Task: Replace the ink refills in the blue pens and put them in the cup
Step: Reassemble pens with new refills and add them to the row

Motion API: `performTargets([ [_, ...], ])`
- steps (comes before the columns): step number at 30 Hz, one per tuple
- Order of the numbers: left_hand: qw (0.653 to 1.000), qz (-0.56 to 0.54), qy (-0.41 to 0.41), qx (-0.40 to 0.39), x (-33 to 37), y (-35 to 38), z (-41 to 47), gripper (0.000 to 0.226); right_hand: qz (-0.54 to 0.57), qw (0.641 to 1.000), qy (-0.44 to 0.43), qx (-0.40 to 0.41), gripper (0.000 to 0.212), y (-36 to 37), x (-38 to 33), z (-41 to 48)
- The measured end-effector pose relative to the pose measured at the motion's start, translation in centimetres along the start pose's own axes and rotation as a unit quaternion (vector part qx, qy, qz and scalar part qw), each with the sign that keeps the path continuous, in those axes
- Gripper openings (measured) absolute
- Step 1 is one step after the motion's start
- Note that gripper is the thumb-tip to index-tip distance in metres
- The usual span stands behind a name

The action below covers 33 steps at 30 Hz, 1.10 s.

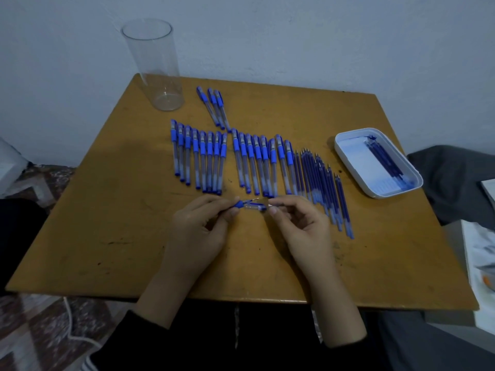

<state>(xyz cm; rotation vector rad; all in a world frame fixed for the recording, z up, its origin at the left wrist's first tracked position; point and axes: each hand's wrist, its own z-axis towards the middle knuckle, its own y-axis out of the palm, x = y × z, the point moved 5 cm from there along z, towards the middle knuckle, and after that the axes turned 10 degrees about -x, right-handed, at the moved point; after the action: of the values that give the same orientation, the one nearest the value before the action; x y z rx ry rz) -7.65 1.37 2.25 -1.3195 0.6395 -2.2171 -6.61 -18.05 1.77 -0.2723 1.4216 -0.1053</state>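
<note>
Holding a blue pen [251, 206] low over the surface [107, 210], well nearer the camera than the clear cup [158, 68] and to its right, a person is working on the pen's writing end. The left hand [201, 228] is pinching the blue tip section, its fingers [226, 210] clamped on it with the metal point showing. The right hand [302, 226] is gripping the clear barrel, fingers closed round it, apparently so that one half can be turned against the other. Whether the tip is coming off or going back on cannot be told.

The cup is standing upright and empty at the far left corner, seemingly kept out of the work until pens are finished. Nearer the person and right of the cup, capped pens [198, 159] are lying in two neat rows, likely laid out for counting, with three pens [214, 108] set apart just right of the cup. Further right of the cup, loose refills [318, 183] are lying fanned beside the rows, within easy reach. A white tray [348, 156], furthest right of the cup, is holding dark refills [385, 159], probably the spent ones.
</note>
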Motion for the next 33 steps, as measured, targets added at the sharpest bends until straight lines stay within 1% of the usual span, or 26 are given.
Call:
performTargets([
  [2, 1.000, 0.004, -0.004, 0.004, 0.0, -0.1, 0.0, 0.025, -0.012, 1.000, 0.007, 0.000, 0.017, 0.0, 0.1, 0.0],
  [6, 1.000, 0.011, -0.007, 0.015, 0.1, -0.3, 0.0, 0.024, -0.106, 0.993, -0.004, -0.059, 0.013, 1.1, 0.1, 0.0],
  [10, 1.000, 0.013, -0.004, 0.010, 0.1, -0.3, -0.1, 0.024, -0.219, 0.970, -0.076, -0.075, 0.008, 1.7, -0.7, -0.3],
  [13, 1.000, 0.009, 0.001, 0.006, 0.0, -0.2, 0.0, 0.025, -0.257, 0.959, -0.092, -0.077, 0.009, 1.9, -0.8, -0.3],
  [18, 1.000, 0.006, 0.001, 0.003, 0.0, -0.2, 0.0, 0.023, -0.262, 0.957, -0.099, -0.080, 0.016, 2.1, -0.8, -0.1],
  [24, 1.000, 0.006, 0.006, -0.003, 0.0, -0.2, 0.0, 0.023, -0.230, 0.967, -0.077, -0.081, 0.025, 2.0, -0.4, -0.2],
  [27, 1.000, 0.004, 0.006, -0.001, 0.1, -0.2, 0.0, 0.023, -0.188, 0.977, -0.073, -0.063, 0.023, 1.7, -0.2, -0.2],
  [29, 1.000, -0.001, 0.009, -0.002, 0.1, -0.2, -0.1, 0.023, -0.155, 0.984, -0.078, -0.029, 0.021, 1.2, -0.4, -0.4],
  [31, 1.000, -0.013, 0.025, -0.009, 0.2, 0.0, -0.1, 0.021, -0.105, 0.990, -0.093, -0.003, 0.028, 0.8, -0.7, -0.6],
  [33, 0.999, -0.013, 0.050, -0.015, 0.3, 0.2, -0.1, 0.018, -0.085, 0.991, -0.105, -0.010, 0.035, 0.8, -1.1, -0.6],
])
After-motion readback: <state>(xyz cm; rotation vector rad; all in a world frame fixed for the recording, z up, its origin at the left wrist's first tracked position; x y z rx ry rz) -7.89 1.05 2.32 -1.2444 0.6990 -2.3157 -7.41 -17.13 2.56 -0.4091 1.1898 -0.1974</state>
